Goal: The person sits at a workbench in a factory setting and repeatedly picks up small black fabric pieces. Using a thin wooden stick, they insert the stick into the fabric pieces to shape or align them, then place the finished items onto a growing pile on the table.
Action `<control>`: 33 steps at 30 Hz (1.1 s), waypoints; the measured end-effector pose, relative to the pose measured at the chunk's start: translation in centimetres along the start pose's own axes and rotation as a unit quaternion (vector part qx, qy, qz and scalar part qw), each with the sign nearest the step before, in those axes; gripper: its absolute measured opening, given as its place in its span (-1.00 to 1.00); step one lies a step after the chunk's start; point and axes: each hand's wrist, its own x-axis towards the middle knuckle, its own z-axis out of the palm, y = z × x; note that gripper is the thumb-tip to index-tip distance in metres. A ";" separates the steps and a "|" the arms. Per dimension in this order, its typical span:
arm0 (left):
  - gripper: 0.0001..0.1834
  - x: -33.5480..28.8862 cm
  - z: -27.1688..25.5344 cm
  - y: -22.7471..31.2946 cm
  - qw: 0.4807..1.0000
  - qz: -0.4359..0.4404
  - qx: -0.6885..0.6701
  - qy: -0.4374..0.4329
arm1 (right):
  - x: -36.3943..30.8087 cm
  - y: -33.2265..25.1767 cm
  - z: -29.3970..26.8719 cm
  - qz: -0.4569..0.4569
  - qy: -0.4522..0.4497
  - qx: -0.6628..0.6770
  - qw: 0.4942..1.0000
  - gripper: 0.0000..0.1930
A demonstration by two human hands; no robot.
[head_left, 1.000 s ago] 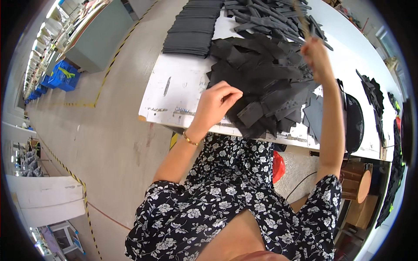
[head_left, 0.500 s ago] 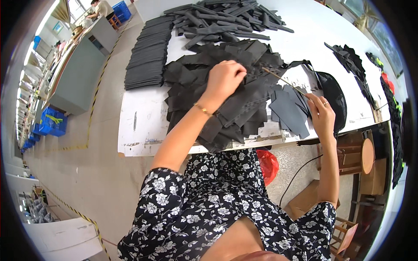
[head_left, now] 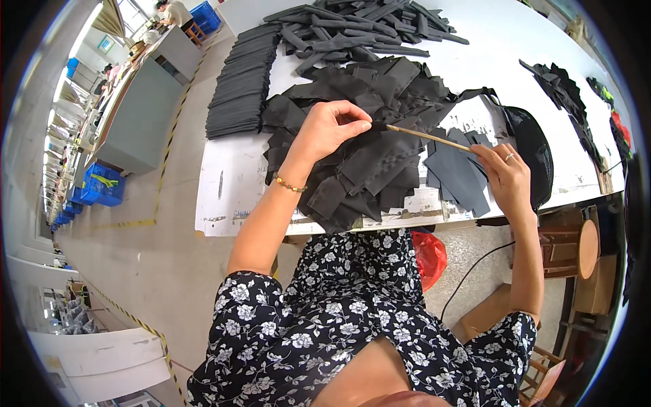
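Both hands work a thin stick (head_left: 428, 138) into black fabric pieces (head_left: 366, 169).

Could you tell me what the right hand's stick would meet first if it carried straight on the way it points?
Most likely the left hand, whose fingers pinch dark fabric at the stick's tip.

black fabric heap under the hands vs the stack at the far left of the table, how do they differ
The heap of black pieces lies loose and crumpled, pieces overlapping at all angles; the stacked pieces sit in tidy, aligned rows. The left hand pinches a piece of the heap while the right hand points a thin wooden stick into it; no hand is near the stack. The heap lies at the table's near edge, the stack farther back. Both look the same dark fabric.
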 end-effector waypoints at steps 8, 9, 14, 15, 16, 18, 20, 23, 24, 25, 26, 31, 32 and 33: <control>-0.84 -2.3 6.0 3.2 0.863 0.319 0.371 -0.128 | -0.1 -5.3 7.0 0.028 -0.039 0.271 0.961 -0.68; -0.81 -3.5 5.9 4.1 0.848 0.369 0.378 -0.044 | -0.1 -6.1 7.5 0.057 -0.082 0.317 0.943 -0.67; -0.13 -8.5 1.1 2.9 0.926 0.273 -0.098 0.240 | -1.5 -9.4 8.9 0.251 -0.228 0.548 0.765 -0.70; -0.06 -9.0 1.0 3.0 0.905 0.183 -0.334 0.191 | -1.4 -10.3 9.3 0.231 -0.240 0.577 0.746 -0.70; -0.21 -8.2 1.2 -0.8 0.872 0.109 -0.467 0.101 | -1.1 -11.7 9.7 0.236 -0.258 0.611 0.710 -0.69; -0.57 -9.5 4.4 -4.5 0.769 -0.009 -0.625 0.131 | -0.5 -14.4 10.3 0.270 -0.260 0.557 0.741 -0.69; -0.60 -9.8 6.2 -4.9 0.759 0.012 -0.616 0.210 | -1.5 -15.8 13.1 0.200 -0.147 0.507 0.826 -0.72; -0.63 -10.8 6.8 -4.6 0.761 -0.029 -0.604 0.234 | -2.1 -18.6 15.5 0.196 -0.061 0.474 0.857 -0.76; -0.64 -11.1 6.3 -4.6 0.764 -0.025 -0.600 0.236 | -1.9 -19.3 15.9 0.183 -0.040 0.468 0.864 -0.76; -0.64 -11.3 5.7 -4.7 0.767 -0.021 -0.595 0.237 | -1.7 -20.0 16.0 0.190 -0.030 0.470 0.861 -0.76; -0.64 -11.4 5.2 -4.8 0.770 -0.019 -0.591 0.238 | -1.4 -20.5 15.8 0.197 -0.018 0.472 0.859 -0.75; -0.67 -12.3 3.6 -4.5 0.772 -0.026 -0.573 0.274 | -2.9 -21.7 15.0 0.205 -0.091 0.450 0.864 -0.84; -0.67 -12.4 3.1 -4.2 0.775 -0.027 -0.565 0.280 | -3.1 -21.8 14.8 0.194 -0.109 0.441 0.869 -0.85; -0.67 -12.6 2.6 -3.7 0.778 -0.030 -0.558 0.288 | -3.4 -22.0 14.4 0.198 -0.146 0.448 0.860 -0.82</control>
